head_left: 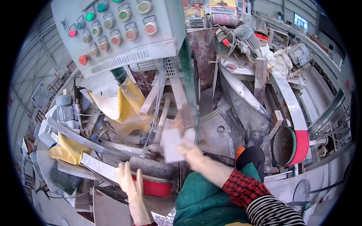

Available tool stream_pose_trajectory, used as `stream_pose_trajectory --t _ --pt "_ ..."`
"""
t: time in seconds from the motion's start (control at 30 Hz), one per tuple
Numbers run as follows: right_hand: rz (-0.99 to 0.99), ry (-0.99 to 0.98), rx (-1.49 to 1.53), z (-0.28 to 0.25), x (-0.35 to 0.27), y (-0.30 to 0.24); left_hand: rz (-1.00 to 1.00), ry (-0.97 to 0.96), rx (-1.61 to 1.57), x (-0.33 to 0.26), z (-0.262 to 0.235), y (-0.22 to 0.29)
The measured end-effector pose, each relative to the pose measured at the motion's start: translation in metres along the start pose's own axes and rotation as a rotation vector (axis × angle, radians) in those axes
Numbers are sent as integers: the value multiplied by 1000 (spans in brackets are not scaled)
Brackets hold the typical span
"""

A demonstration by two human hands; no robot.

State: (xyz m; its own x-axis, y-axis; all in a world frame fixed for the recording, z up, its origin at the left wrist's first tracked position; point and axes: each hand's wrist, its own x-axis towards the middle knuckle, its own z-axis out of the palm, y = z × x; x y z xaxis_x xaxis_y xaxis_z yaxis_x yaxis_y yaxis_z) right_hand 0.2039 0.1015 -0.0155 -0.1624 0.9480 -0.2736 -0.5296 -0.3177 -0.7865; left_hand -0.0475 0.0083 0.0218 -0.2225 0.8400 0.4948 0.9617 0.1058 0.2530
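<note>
Daylight, even and fairly bright; it seems to enter from the windows (300, 20) high on the far right wall. Shadows soft, deepest under the machine frame at centre. Mild glare on the pale curved metal guard (290, 100) and on the grey control panel (113, 34). Fisheye view: black corners, straight beams bow toward the rim, detail at the edges smeared. The right hand (193, 155) and the pale flat piece (171, 145) it holds are motion-blurred, outlines soft. The left hand (130, 182) is sharper. Dust dulls colours overall.
</note>
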Motion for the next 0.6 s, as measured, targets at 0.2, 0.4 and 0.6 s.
stream_pose_trajectory --t 0.2,0.4,0.6 --pt "-438 381 156 -176 -9 -123 -228 39 233 -20 29 -61" --pt "-669 868 38 -342 -109 -189 -110 136 351 -40 39 -73" --pt "-613 1374 31 -421 -197 -202 375 337 469 -25 19 -21"
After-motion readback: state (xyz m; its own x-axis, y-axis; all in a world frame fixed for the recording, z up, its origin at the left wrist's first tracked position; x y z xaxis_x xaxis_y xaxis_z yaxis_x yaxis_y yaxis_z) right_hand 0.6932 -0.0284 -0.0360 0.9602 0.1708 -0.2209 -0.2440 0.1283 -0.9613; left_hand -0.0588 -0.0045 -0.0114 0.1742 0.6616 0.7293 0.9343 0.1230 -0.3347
